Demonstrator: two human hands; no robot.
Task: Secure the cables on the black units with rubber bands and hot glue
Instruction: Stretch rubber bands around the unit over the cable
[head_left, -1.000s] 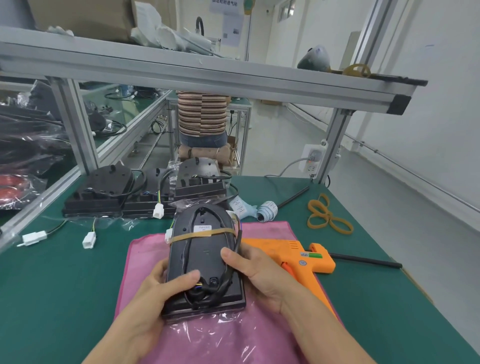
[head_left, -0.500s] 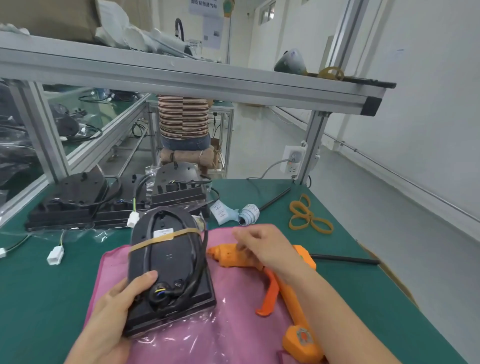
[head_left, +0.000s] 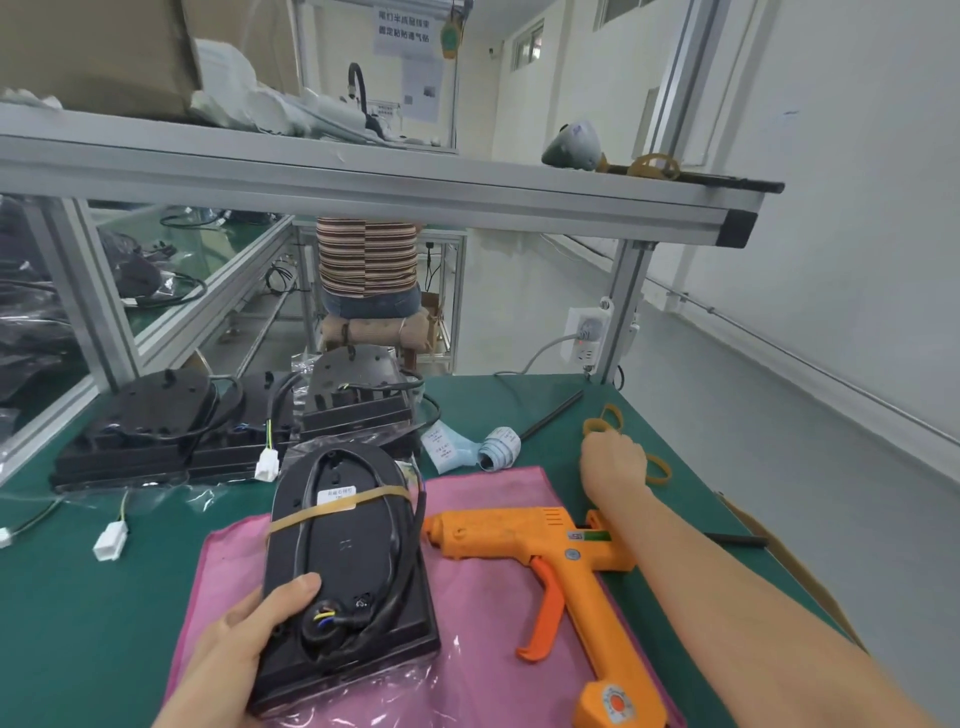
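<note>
Far left on the green table (head_left: 78, 597) lie two white connectors (head_left: 110, 540) on thin wires, and behind them a row of black units (head_left: 140, 431) sits in clear wrapping against the aluminium frame (head_left: 98, 306), their cables looped loosely over their backs. Nearer, a pink cloth (head_left: 483, 499) under a sheet of clear plastic film carries the black unit (head_left: 345, 571) being worked on; its near end is raised in the left hand (head_left: 244, 639), whose thumb presses on the top face beside the cable exit while the remaining fingers are hidden beneath. A black cable (head_left: 400, 561) runs in a long loop round the unit's back, and one tan rubber band (head_left: 337, 506) crosses it over a small white label. Just right of the unit an orange hot glue gun (head_left: 550, 540) lies on its side on the cloth, nozzle toward the unit, and the right forearm passes over its rear. Behind it rest a small roll of labels (head_left: 498, 447) and a thin black rod (head_left: 553, 413). The right hand (head_left: 613, 462) reaches to a pile of loose rubber bands (head_left: 657, 467) near the table's right edge; its back faces the camera, so whether the fingers have closed on a band cannot be told. Above runs a metal shelf (head_left: 467, 192) holding boxes and wrapped parts; beyond it a person in a striped top (head_left: 366, 254) sits at another bench, beside a pale floor and white wall.
</note>
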